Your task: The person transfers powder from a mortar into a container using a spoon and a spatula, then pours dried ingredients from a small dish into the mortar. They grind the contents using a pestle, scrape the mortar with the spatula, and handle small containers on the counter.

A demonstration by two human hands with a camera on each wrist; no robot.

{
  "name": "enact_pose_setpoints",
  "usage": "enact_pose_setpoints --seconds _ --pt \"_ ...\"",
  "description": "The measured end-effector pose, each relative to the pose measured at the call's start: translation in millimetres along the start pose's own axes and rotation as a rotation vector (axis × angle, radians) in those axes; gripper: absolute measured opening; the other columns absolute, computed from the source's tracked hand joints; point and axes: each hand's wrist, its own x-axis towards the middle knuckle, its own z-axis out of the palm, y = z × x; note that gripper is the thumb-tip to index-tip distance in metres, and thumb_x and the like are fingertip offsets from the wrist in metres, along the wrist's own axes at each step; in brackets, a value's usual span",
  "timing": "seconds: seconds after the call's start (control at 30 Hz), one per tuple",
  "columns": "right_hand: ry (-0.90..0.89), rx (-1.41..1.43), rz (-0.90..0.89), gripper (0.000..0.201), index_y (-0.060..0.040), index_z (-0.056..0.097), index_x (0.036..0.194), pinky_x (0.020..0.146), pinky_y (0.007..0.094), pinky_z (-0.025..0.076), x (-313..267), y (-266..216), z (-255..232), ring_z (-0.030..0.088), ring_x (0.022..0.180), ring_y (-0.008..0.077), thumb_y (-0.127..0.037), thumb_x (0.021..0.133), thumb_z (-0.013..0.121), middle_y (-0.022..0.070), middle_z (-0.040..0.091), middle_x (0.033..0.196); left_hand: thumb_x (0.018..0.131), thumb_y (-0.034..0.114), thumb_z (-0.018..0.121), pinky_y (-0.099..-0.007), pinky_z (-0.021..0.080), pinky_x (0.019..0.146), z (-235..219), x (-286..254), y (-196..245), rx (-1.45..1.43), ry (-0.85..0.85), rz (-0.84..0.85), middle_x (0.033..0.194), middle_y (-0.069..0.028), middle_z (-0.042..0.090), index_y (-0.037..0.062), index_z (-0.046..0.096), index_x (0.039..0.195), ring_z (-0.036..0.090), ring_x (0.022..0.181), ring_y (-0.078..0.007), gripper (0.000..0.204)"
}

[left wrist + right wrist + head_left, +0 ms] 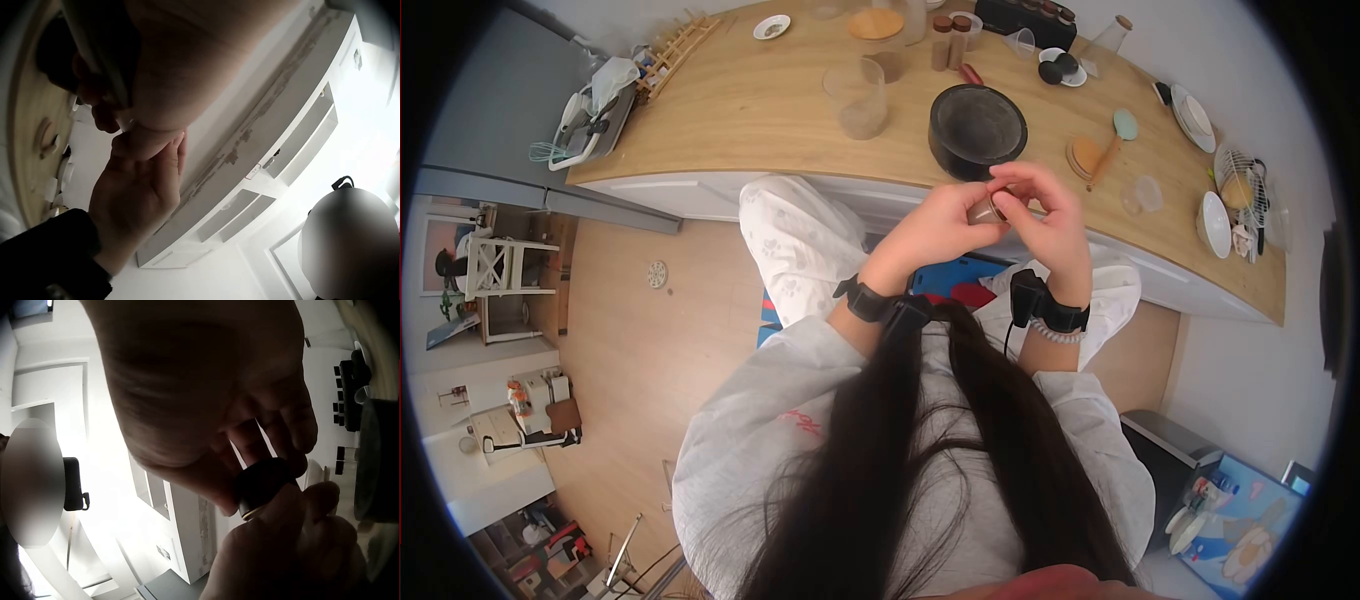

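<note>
Both hands meet above the counter's front edge, just in front of a black pot [946, 140]. The left hand [945, 222] grips a small clear jar [982, 210] with a dark lid [265, 478]. Around that lid curl the thumb and fingers of the right hand [1052, 212]. From the right wrist view, the lid sits between the right thumb and fingers, with the left hand [290, 547] wrapped close below. In the left wrist view the left hand [181, 81] hides the jar, and the right hand [134, 187] reaches up to it.
Left of the pot stands a clear pitcher [858, 105]; behind are a wooden-lidded container [876, 25] and brown-capped spice jars [941, 50]. Rightward lie a green-headed spatula [1125, 126], a round wooden piece [1085, 157] and a white bowl [1214, 226]. A dish rack [600, 130] stands far left.
</note>
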Motion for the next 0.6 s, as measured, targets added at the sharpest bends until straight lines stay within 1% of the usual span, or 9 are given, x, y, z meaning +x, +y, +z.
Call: enact_pose_setpoints --seconds 0.07,0.1,0.17,0.27,0.3,0.37,0.5,0.57,0.6 --pt "0.083 0.097 0.396 0.035 -0.0052 0.060 0.109 0.073 0.0258 0.042 -1 -2 2 0.054 0.081 0.0136 -0.006 0.074 0.065 0.0047 0.064 0.093 0.077 0.008 0.062 -0.0216 0.043 0.064 -2 0 -2 0.087 -0.046 -0.046 0.077 0.0016 0.058 -0.0025 0.060 0.100 0.049 0.072 -0.0040 0.026" --pt "0.083 0.097 0.395 0.035 -0.0052 0.060 0.109 0.073 0.0258 0.042 0 -2 4 0.054 0.081 0.0136 -0.006 0.074 0.065 0.0047 0.064 0.093 0.077 0.009 0.062 -0.0219 0.043 0.064 -3 1 -2 0.090 -0.057 -0.063 0.077 0.0012 0.059 -0.0023 0.060 0.100 0.049 0.072 -0.0040 0.026" --pt "0.181 0.064 0.068 0.033 -0.0053 0.060 0.107 0.067 0.0228 0.042 3 1 8 0.052 0.070 0.0090 -0.004 0.075 0.064 0.0025 0.064 0.087 0.077 0.009 0.062 -0.0223 0.043 0.064 -5 1 -5 0.093 -0.066 -0.080 0.077 0.0009 0.059 -0.0022 0.060 0.101 0.049 0.072 -0.0039 0.026" --pt "0.077 0.028 -0.086 0.032 -0.0049 0.060 0.105 0.063 0.0218 0.041 3 5 3 0.048 0.066 0.0072 -0.006 0.074 0.067 0.0016 0.062 0.083 0.077 0.009 0.063 -0.0223 0.043 0.064 -8 1 -7 0.074 -0.044 -0.095 0.076 0.0011 0.058 -0.0022 0.061 0.099 0.048 0.072 -0.0038 0.025" --pt "0.076 0.029 -0.086 0.032 -0.0049 0.060 0.105 0.063 0.0218 0.041 1 7 4 0.048 0.066 0.0072 -0.006 0.074 0.067 0.0016 0.062 0.083 0.077 0.009 0.062 -0.0221 0.043 0.064 -5 0 -2 0.050 -0.022 -0.062 0.076 0.0015 0.057 -0.0023 0.061 0.099 0.048 0.072 -0.0038 0.025" --pt "0.092 0.050 0.188 0.030 -0.0053 0.061 0.102 0.061 0.0211 0.040 -2 11 5 0.046 0.063 0.0068 -0.007 0.073 0.067 0.0006 0.059 0.078 0.076 0.009 0.062 -0.0219 0.043 0.064 -1 1 -2 0.026 -0.001 -0.029 0.075 0.0018 0.056 -0.0024 0.061 0.098 0.048 0.072 -0.0037 0.025" --pt "0.155 0.018 0.340 0.023 -0.0047 0.062 0.096 0.057 0.0212 0.037 3 4 9 0.042 0.060 0.0062 -0.007 0.074 0.066 -0.0017 0.053 0.071 0.076 0.007 0.062 -0.0215 0.043 0.065 -5 1 -10 0.124 -0.036 -0.064 0.077 0.0025 0.056 -0.0024 0.060 0.098 0.047 0.074 -0.0032 0.024" --pt "0.173 -0.114 -0.149 0.015 -0.0042 0.061 0.090 0.050 0.0199 0.031 10 3 13 0.036 0.053 0.0040 -0.007 0.076 0.066 -0.0043 0.047 0.063 0.076 0.007 0.061 -0.0214 0.043 0.065 -7 1 -8 0.131 -0.037 -0.059 0.077 0.0025 0.056 -0.0024 0.060 0.098 0.047 0.074 -0.0030 0.024" --pt "0.171 -0.114 -0.151 0.015 -0.0042 0.061 0.090 0.050 0.0199 0.031 8 6 13 0.036 0.053 0.0040 -0.007 0.076 0.066 -0.0043 0.047 0.063 0.076 0.006 0.061 -0.0212 0.042 0.064 -5 1 -4 0.078 -0.036 -0.025 0.078 0.0027 0.056 -0.0024 0.060 0.098 0.047 0.074 -0.0028 0.023"
